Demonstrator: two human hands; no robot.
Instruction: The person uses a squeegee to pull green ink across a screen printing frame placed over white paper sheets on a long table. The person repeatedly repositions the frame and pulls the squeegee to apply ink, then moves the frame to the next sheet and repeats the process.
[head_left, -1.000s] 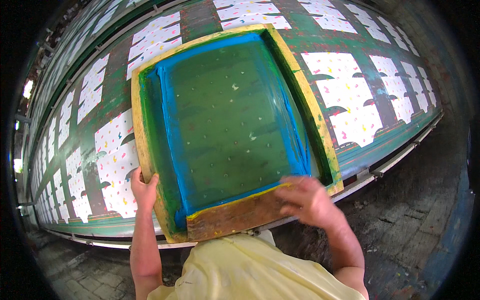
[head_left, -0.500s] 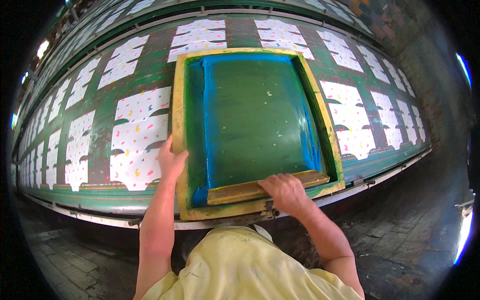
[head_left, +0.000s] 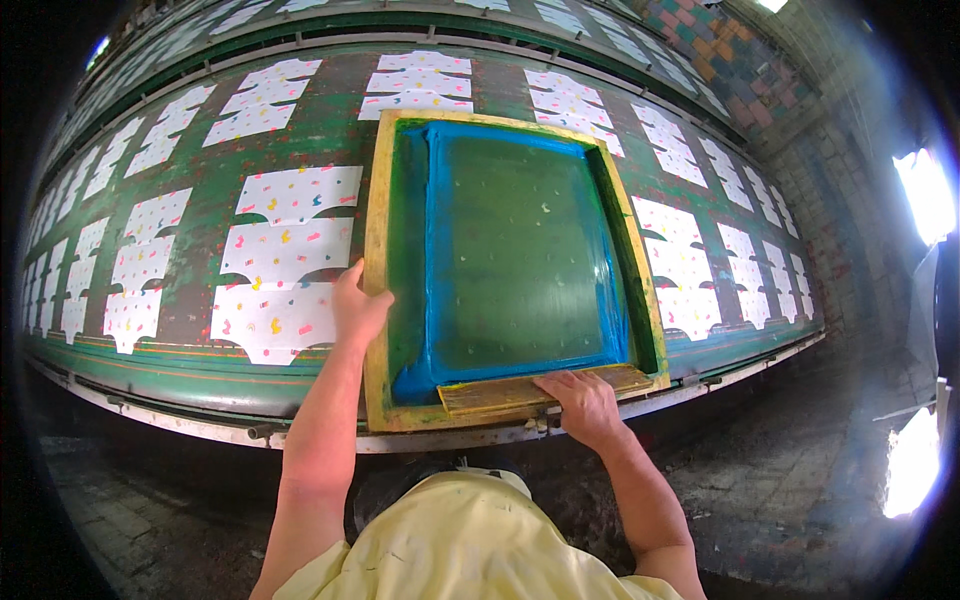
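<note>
A yellow-edged wooden screen frame [head_left: 377, 170] lies on the long green table, its dark green mesh [head_left: 515, 255] edged with thick blue ink [head_left: 432, 260] along the sides. My left hand [head_left: 357, 305] grips the frame's left side, thumb on the rim. Inside the near edge of the frame, my right hand [head_left: 585, 400] holds a long wooden squeegee [head_left: 480, 393], fingers over its top, the blade along the bottom band of ink. What lies beneath the screen is hidden.
White printed fabric pieces [head_left: 280, 245] with small coloured motifs lie in rows on the green table [head_left: 180, 370], either side of and beyond the frame. A metal rail [head_left: 250, 433] runs along the near edge. Another long table with pieces stands behind, a tiled area [head_left: 715, 60] at upper right.
The view has tilted up and turned, so more of the tables shows. My right hand has gone from blurred motion to gripping the squeegee, which now sits lower along the frame's near edge.
</note>
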